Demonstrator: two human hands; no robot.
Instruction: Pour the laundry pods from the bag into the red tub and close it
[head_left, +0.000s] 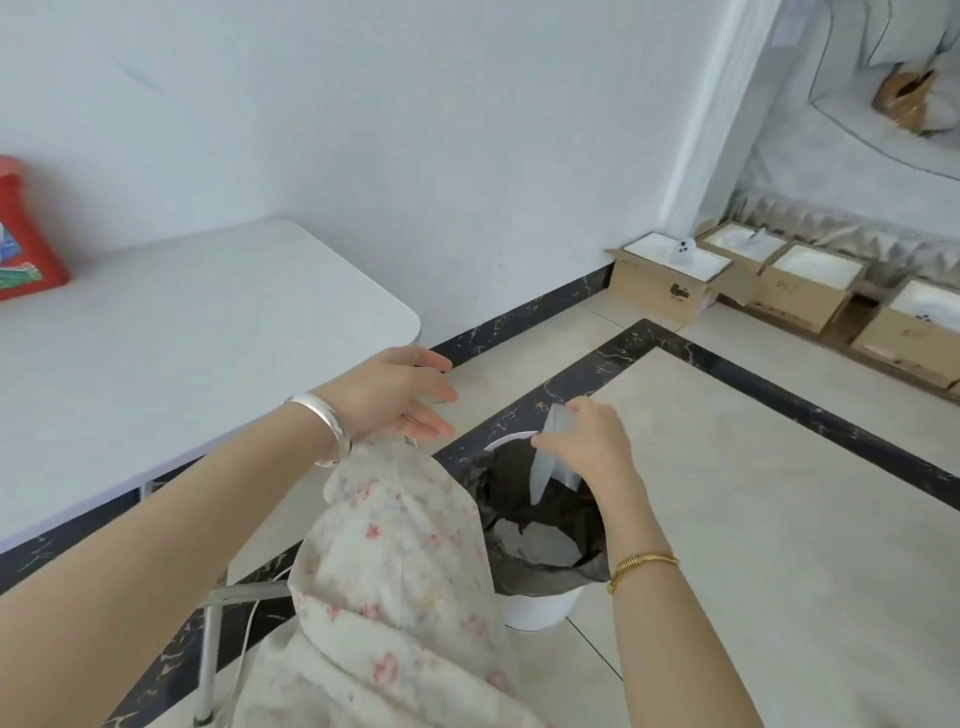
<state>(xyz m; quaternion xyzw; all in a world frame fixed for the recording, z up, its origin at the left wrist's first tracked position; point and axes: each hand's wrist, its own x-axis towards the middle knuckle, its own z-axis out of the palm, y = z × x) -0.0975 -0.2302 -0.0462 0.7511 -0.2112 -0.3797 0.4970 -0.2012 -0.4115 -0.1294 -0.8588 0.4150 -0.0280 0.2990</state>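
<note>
Both forearms are bare, with no sleeves reaching them. A broad, smooth silver bangle (326, 434) circles the wrist just behind the left hand (402, 397). A thin coiled gold bracelet (641, 566) sits further up the forearm from the right hand (592, 441). Below the left forearm hangs a white garment (395, 571) printed with small pink flowers.

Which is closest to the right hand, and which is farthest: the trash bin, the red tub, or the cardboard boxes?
From the right hand, in the head view:
1. Trash bin, right below the hand on the floor.
2. Cardboard boxes, along the wall, ahead and to the right.
3. Red tub, far left on the table.
</note>
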